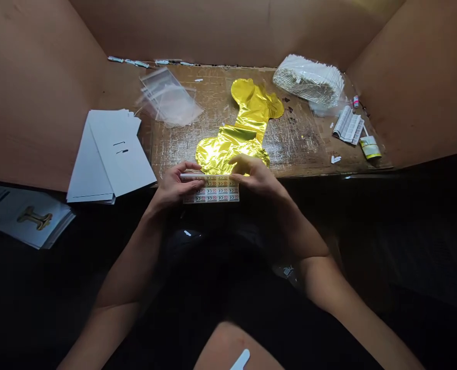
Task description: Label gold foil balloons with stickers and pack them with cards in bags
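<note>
Between my hands is a small sheet of printed stickers (223, 191), marked with rows of tiny symbols. My left hand (173, 182) grips its left side, thumb in front. The fingers of my right hand (258, 176) pinch around the top right corner. Along the sheet's upper edge runs a thin white strip (190, 176); I cannot tell if it is a straw or the folded edge. Just behind my hands a flat gold foil balloon (251, 115) lies on the cardboard work surface (305, 149), its near end crumpled and partly covered by my right fingers.
Clear plastic bags (170, 100) lie at the back left, beside white paper sheets (109, 154). Printed packets (32, 216) rest lower left. A bag of white straws (309, 82), a folded leaflet (347, 125) and a small tub (370, 147) occupy the right. Cardboard walls (232, 31) enclose the surface.
</note>
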Tool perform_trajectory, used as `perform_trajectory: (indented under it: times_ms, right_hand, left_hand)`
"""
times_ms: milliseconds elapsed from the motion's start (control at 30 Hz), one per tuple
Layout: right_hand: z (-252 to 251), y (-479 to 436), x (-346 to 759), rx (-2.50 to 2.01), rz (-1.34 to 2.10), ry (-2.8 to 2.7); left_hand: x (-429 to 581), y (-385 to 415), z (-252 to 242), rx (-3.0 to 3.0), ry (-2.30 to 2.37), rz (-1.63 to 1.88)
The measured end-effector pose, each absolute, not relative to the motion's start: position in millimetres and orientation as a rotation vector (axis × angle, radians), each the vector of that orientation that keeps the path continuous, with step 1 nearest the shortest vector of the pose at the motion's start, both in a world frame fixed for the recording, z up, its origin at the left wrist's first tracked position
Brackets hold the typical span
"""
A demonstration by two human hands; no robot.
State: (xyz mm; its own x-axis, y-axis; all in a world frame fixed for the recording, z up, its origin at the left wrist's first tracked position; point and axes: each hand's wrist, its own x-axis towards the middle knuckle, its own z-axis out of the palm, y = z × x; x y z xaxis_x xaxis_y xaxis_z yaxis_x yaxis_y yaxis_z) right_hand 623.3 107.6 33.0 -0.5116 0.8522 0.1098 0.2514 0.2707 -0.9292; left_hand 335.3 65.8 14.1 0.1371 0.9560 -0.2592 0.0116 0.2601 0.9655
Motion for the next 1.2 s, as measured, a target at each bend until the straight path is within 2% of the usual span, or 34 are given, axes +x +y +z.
perform_trajectory:
  times_ms: [133, 333, 533, 867, 1000, 1200]
  right_hand:
    - [16, 74, 616, -1.149, 1.169, -1.704]
    - [13, 65, 629, -1.280, 1.125, -1.850]
    - [22, 60, 611, -1.285, 0.648, -2.194]
    - [9, 50, 597, -1.190, 0.585, -2.189]
    - [10, 47, 598, -1.194, 0.762, -2.084]
    - [23, 44, 609, -1.122, 1.551, -1.651]
  left_hand:
    - [348, 60, 7, 1.083, 1.203, 1.024]
    - [366, 48, -10, 1.189, 1.265, 1.130]
    - [380, 39, -9, 1.332, 1.393, 1.188]
    - [380, 28, -10, 1.316, 1.447, 1.202]
    - [378, 25, -15, 1.269, 1.433, 1.171]
    - [369, 27, -15, 1.262, 1.393, 1.159]
